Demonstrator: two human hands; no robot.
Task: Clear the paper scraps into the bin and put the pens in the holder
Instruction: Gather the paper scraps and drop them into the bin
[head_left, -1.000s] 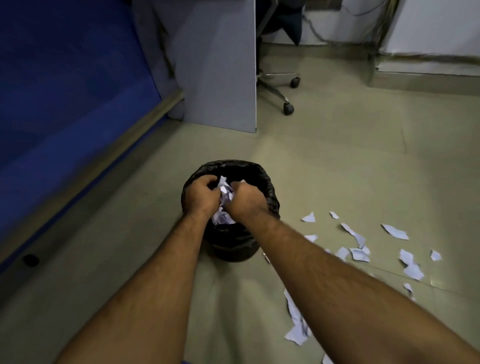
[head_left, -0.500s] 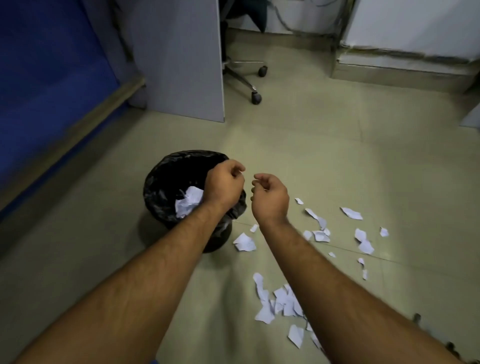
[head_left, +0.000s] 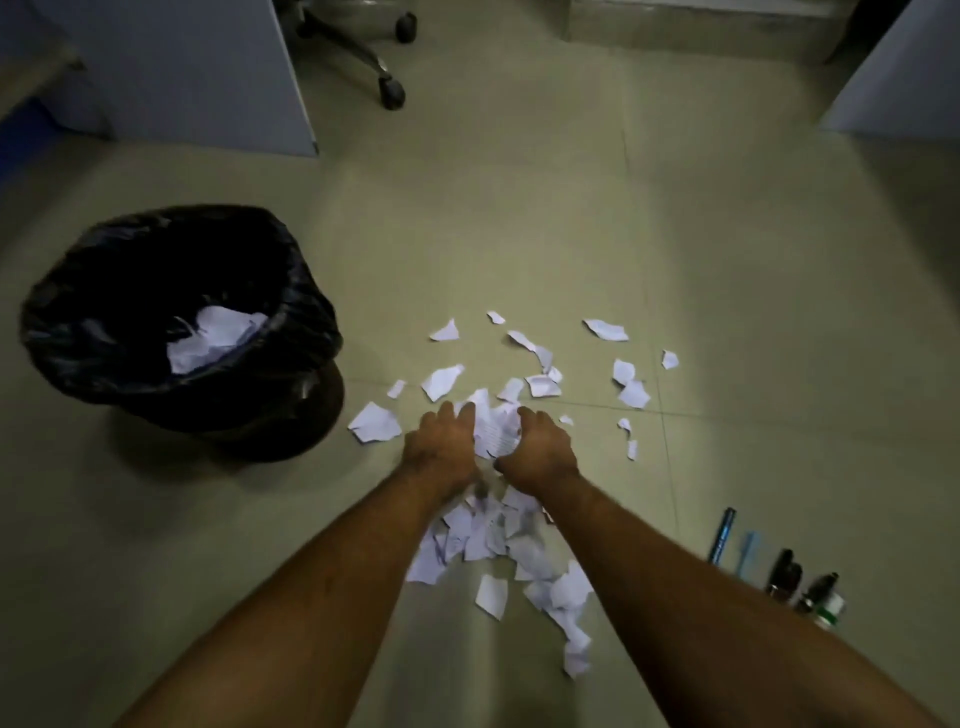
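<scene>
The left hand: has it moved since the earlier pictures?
Yes. The left hand has left the bin and now rests to its right, on floor scraps.

Pale tiled floor (head_left: 727, 249) with litter and a bin

Torn paper scraps (head_left: 540, 387) scatter across the centre; a black-lined bin (head_left: 306, 332) stands at 9 o'clock, pens (head_left: 722, 535) lie at 4 o'clock, chair castors (head_left: 392, 96) at 12.
</scene>
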